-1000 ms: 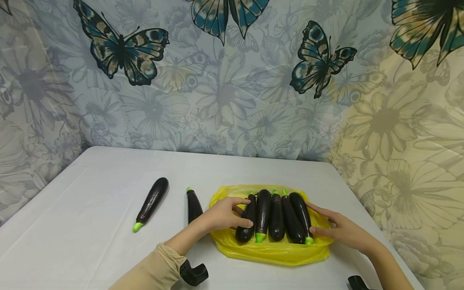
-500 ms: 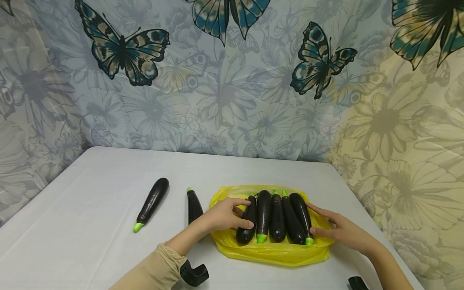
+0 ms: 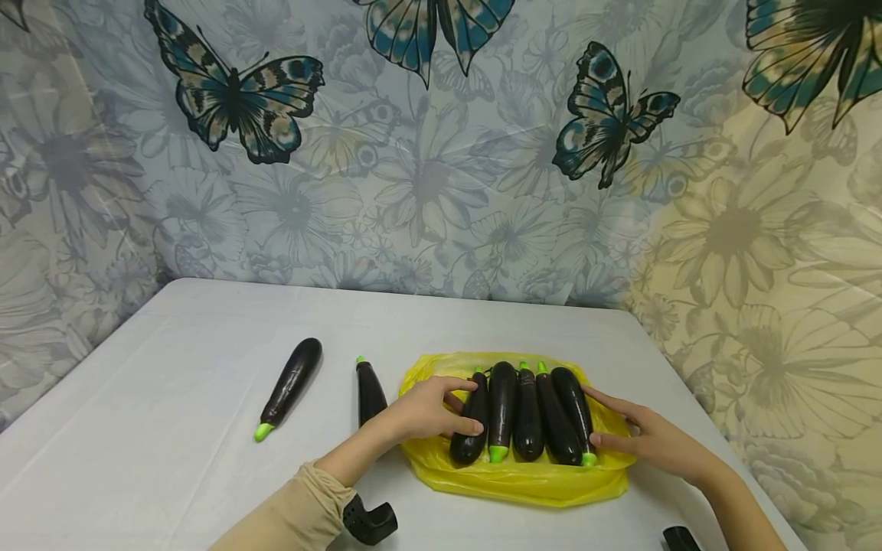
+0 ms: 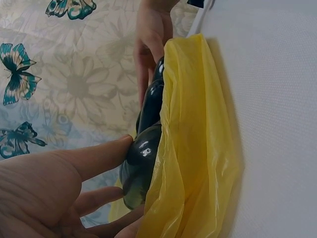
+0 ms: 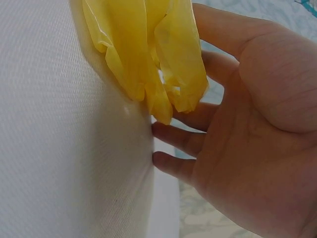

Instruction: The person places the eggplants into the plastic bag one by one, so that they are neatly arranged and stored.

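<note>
Several glossy dark eggplants (image 3: 527,421) with green stems lie side by side on a yellow plastic bag (image 3: 524,490). At the row's left end, my left hand (image 3: 426,407) has its thumb and forefinger against the outermost eggplant (image 3: 465,451); in the left wrist view the thumb touches that eggplant (image 4: 143,151) from above. My right hand (image 3: 658,441) rests at the opposite end, thumb and forefinger extended along the rightmost eggplant (image 3: 573,402). In the right wrist view, the yellow bag (image 5: 181,54) hides this eggplant, and the other fingers spread down beside the bag.
One loose eggplant (image 3: 291,389) lies on the white tabletop (image 3: 151,428) at left. Another eggplant (image 3: 370,392) sits nearer the bag, partly hidden behind my left forearm. Black wrist mounts (image 3: 372,524) show by both arms. A butterfly-print wall covering (image 3: 427,191) stands behind the table.
</note>
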A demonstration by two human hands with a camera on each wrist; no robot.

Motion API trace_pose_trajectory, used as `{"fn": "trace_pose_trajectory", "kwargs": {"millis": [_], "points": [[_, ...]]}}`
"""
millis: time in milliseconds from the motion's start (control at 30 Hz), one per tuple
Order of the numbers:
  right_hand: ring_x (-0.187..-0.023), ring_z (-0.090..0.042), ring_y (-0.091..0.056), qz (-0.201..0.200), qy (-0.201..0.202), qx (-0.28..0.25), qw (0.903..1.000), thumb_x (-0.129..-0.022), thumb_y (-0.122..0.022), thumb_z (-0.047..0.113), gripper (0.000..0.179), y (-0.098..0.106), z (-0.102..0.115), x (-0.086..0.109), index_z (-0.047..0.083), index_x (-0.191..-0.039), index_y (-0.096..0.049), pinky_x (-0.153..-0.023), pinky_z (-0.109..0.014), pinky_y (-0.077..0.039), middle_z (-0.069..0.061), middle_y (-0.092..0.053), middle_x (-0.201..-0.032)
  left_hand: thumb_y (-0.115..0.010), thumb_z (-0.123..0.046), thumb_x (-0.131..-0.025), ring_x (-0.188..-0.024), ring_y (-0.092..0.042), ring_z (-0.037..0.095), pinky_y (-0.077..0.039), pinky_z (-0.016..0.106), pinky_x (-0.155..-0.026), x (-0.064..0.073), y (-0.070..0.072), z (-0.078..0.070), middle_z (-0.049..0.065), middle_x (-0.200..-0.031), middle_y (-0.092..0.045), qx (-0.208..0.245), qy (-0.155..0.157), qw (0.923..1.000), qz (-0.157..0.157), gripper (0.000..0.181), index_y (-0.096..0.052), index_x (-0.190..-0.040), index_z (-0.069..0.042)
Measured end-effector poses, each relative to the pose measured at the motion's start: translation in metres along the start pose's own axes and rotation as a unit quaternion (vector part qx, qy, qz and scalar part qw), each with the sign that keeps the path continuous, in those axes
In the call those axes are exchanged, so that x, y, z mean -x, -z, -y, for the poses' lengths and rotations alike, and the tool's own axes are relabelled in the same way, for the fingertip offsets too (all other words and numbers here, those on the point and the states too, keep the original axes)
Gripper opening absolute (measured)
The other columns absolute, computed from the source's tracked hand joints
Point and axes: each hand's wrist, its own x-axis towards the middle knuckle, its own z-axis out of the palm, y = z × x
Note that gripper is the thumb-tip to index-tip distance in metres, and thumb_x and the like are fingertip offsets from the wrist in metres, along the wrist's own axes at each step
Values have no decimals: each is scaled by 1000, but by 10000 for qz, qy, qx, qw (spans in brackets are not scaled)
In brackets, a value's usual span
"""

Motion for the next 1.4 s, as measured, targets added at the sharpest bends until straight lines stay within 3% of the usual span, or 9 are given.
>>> {"fn": "trace_pose_trajectory", "kwargs": {"millis": [1133, 1400], "points": [[-136, -56, -20, -70, 39, 86, 9999, -93, -69, 37, 73, 0, 0, 0, 15, -154, -36, -99, -75, -23, -25, -30, -153, -84, -22, -81, -68, -65, 23, -57, 35, -67, 2, -2, -2, 12, -105, -63, 72, 67, 9999, -79, 69, -52, -141, -7], [-136, -57, -20, -62, 55, 93, 9999, -93, -69, 37, 73, 0, 0, 0, 16, -154, -36, -98, -75, -23, -25, -30, -153, -84, -23, -80, -72, -65, 20, -56, 32, -66, 2, 0, -4, 12, -107, -64, -148, -10, 9998, -136, 67, -56, -138, -4]]}}
